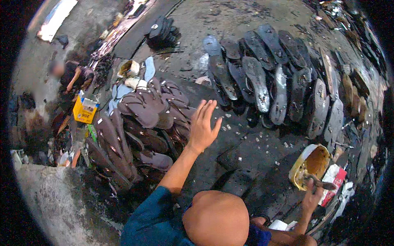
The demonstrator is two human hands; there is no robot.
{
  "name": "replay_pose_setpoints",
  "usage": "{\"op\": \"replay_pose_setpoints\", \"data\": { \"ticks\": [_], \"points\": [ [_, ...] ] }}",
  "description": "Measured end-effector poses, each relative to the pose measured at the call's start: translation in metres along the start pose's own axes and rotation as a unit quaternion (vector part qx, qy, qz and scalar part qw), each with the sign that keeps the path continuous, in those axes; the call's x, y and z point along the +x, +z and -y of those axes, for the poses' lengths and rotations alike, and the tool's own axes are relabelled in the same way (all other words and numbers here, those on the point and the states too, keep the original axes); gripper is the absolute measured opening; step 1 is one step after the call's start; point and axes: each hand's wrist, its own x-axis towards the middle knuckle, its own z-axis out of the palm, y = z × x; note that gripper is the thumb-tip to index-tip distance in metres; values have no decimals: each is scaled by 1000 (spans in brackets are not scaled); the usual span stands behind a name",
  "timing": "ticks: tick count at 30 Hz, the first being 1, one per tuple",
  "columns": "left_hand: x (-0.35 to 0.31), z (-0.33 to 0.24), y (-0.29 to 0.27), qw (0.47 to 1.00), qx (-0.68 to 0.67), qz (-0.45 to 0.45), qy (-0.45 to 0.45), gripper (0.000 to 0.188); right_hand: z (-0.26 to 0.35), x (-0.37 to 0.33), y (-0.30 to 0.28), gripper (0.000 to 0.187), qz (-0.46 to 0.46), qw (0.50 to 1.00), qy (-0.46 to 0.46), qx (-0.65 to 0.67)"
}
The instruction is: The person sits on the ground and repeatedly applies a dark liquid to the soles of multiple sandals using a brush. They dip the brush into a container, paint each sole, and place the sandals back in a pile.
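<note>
Head view: left hand [203, 127] up w/ fingers spread, empty, above a pile of brown sandal soles [141, 123] on the floor. Right hand [312, 197] w/ fingers closed on a brush [322, 184] at the rim of a yellow glue can [310, 164]. Dark soles [271, 82] lie in rows beyond.

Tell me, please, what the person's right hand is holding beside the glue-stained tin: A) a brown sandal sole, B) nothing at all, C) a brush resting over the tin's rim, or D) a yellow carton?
C: the right hand closes its grip on a brush whose head lies across the rim of the yellowish tin, while the left hand is raised open and empty.
</note>
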Motion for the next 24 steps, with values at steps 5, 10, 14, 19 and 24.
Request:
{"op": "replay_pose_setpoints", "data": {
  "ticks": [5, 10, 14, 19, 24],
  "points": [
    [-28, 59, -163, 921, 355, 103, -123, 71, -2, 25, -2, 33, -32, 998, -32, -35],
    [-13, 41, -216, 966, 202, 74, -142, 65, -9, 58, 25, 28, -60, 983, -134, -114],
    [-26, -57, -189, 994, 11, 79, 78, 69, 7, 39, 8, 23, -116, 980, -130, -98],
    [-84, -61, -30, 879, -216, 390, 169, 82, -11, 14, -32, 20, 112, 949, -64, -287],
    [-101, -81, 6, 830, -216, 498, 127, 76, 7, 1, -21, 29, -68, 992, -67, -79]
  ]
}}
